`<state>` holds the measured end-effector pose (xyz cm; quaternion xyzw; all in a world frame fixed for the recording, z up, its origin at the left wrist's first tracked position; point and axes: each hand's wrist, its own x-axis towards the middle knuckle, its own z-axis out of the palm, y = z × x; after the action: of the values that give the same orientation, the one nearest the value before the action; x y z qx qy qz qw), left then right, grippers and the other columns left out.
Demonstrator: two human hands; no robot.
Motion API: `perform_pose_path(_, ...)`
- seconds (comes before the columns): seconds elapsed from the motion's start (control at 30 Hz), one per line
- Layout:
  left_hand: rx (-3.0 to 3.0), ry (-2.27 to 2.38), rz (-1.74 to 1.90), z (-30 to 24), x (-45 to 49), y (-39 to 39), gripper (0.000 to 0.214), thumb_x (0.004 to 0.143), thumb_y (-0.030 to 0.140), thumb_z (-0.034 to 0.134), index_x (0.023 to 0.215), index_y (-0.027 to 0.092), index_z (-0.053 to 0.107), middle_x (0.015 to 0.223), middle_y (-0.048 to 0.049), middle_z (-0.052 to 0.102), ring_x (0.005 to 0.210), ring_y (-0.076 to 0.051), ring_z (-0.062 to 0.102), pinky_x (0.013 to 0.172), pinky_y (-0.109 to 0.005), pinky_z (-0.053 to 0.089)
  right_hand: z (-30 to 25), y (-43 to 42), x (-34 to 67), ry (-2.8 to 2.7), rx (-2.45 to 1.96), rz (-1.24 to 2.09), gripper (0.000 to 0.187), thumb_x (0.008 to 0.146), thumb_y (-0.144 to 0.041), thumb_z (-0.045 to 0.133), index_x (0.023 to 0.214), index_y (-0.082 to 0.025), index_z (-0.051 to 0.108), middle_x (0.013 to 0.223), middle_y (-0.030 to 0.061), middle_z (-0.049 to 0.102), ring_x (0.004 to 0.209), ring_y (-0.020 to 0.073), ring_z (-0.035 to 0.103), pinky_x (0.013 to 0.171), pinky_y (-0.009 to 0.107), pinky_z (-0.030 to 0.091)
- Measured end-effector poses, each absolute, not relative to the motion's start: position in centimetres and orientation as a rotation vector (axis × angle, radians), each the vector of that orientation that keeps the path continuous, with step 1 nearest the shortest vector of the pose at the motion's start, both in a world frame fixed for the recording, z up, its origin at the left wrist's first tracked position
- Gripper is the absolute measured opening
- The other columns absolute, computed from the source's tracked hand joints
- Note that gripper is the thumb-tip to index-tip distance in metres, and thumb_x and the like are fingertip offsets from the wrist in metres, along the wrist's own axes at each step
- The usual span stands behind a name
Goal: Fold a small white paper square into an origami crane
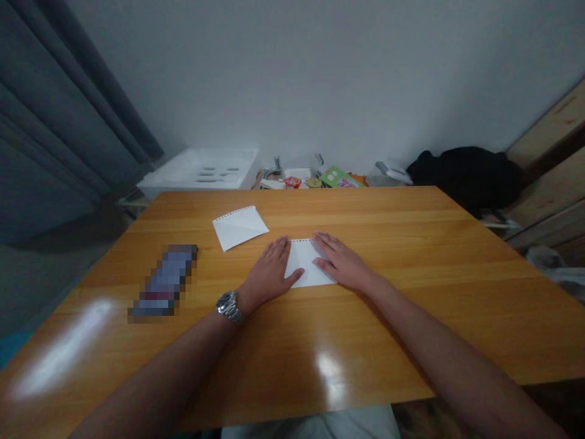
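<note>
A small white sheet of paper point(307, 263) with punched holes along its far edge lies flat on the wooden table. On its left side rests my left hand point(274, 268), fingers stretched forward and thumb out over the paper. My right hand point(340, 261) lies flat over the right side, its fingers extended and thumb apart. Both hands cover the sheet's side edges. A second white sheet point(241, 227), also with holes along its far edge, lies apart, beyond my left hand. I wear a metal wristwatch point(230, 306) on my left wrist.
A pixelated, phone-shaped object point(164, 281) lies on the table point(439, 274) at left. Behind the table are a white plastic tray point(205, 167), a green booklet point(339, 177) among small items, and a black cloth-like heap point(466, 177). A grey curtain point(59, 116) hangs at left.
</note>
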<state>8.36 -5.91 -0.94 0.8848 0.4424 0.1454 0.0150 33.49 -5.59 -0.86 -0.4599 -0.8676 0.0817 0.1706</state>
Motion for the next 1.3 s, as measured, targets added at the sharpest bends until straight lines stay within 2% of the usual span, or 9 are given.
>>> perform_pose_path(0.23, 2.708, 1.349, 0.514, -0.9, 8.2, -5.6, 0.077, 0.095, 0.059, 0.047, 0.148, 0.004, 0.036, 0.155, -0.0248, 0.036, 0.148, -0.034, 0.03, 0.123, -0.051, 0.022, -0.2, -6.0, 33.5, -2.539, -1.088, 0.34, 0.065, 0.098, -0.05, 0.051, 0.154, -0.019, 0.038, 0.16, 0.0144, 0.035, 0.148, 0.0272, 0.031, 0.121, 0.05, 0.03)
perform_pose_path(0.43, 2.724, 1.14, 0.52, 0.3, 7.8, -5.9, 0.071, 0.095, 0.061, 0.048, 0.148, 0.014, 0.04, 0.159, -0.0171, 0.034, 0.149, -0.029, 0.029, 0.123, -0.047, 0.023, -0.6, -6.2, 33.5, -2.572, -1.106, 0.343, 0.066, 0.096, -0.048, 0.055, 0.152, -0.016, 0.041, 0.159, 0.0171, 0.035, 0.148, 0.0294, 0.032, 0.121, 0.05, 0.03)
perform_pose_path(0.57, 2.734, 1.066, 0.417, 0.8, 7.4, -5.9, 0.084, 0.087, 0.07, 0.055, 0.147, 0.013, 0.042, 0.158, -0.0185, 0.035, 0.147, -0.031, 0.032, 0.122, -0.047, 0.027, -0.7, -6.2, 33.4, -2.56, -1.119, 0.339, 0.065, 0.096, -0.048, 0.055, 0.151, -0.017, 0.042, 0.159, 0.016, 0.035, 0.149, 0.0285, 0.03, 0.122, 0.049, 0.028)
perform_pose_path(0.67, 2.747, 1.057, 0.377, 0.8, 7.3, -5.9, 0.089, 0.084, 0.071, 0.059, 0.149, 0.014, 0.041, 0.158, -0.0186, 0.034, 0.147, -0.032, 0.033, 0.121, -0.047, 0.028, -0.5, -6.2, 33.4, -2.562, -1.131, 0.359, 0.065, 0.096, -0.049, 0.054, 0.152, -0.018, 0.041, 0.16, 0.0147, 0.034, 0.149, 0.0282, 0.03, 0.121, 0.05, 0.028)
perform_pose_path(1.0, 2.803, 1.035, 0.388, 0.8, 6.9, -5.5, 0.076, 0.09, 0.064, 0.054, 0.149, 0.016, 0.043, 0.156, -0.0162, 0.039, 0.145, -0.029, 0.038, 0.119, -0.044, 0.032, 0.5, -6.7, 33.8, -2.572, -1.045, 0.441, 0.082, 0.08, -0.06, 0.071, 0.149, -0.023, 0.046, 0.16, 0.0125, 0.035, 0.147, 0.0305, 0.033, 0.121, 0.05, 0.028)
perform_pose_path(1.17, 2.791, 1.02, 0.371, 1.0, 6.8, -5.5, 0.098, 0.078, 0.078, 0.06, 0.15, 0.014, 0.041, 0.157, -0.0191, 0.037, 0.145, -0.033, 0.036, 0.12, -0.047, 0.031, 0.7, -6.7, 33.7, -2.56, -1.045, 0.448, 0.07, 0.082, -0.053, 0.073, 0.141, -0.021, 0.056, 0.155, 0.014, 0.043, 0.144, 0.0297, 0.039, 0.12, 0.049, 0.031)
perform_pose_path(1.23, 2.782, 1.022, 0.38, 1.0, 6.9, -5.6, 0.096, 0.077, 0.077, 0.062, 0.147, 0.015, 0.044, 0.157, -0.0188, 0.037, 0.145, -0.033, 0.037, 0.12, -0.048, 0.03, 0.9, -6.8, 33.7, -2.56, -1.043, 0.449, 0.063, 0.084, -0.052, 0.071, 0.137, -0.021, 0.059, 0.154, 0.0136, 0.045, 0.143, 0.0292, 0.04, 0.12, 0.049, 0.031)
perform_pose_path(1.3, 2.771, 1.017, 0.406, 1.1, 6.9, -5.7, 0.084, 0.08, 0.072, 0.063, 0.142, 0.017, 0.05, 0.156, -0.0172, 0.039, 0.144, -0.032, 0.038, 0.12, -0.048, 0.03, 1.2, -6.9, 33.7, -2.559, -1.041, 0.459, 0.057, 0.086, -0.053, 0.068, 0.133, -0.021, 0.062, 0.154, 0.013, 0.044, 0.143, 0.0291, 0.04, 0.119, 0.05, 0.031)
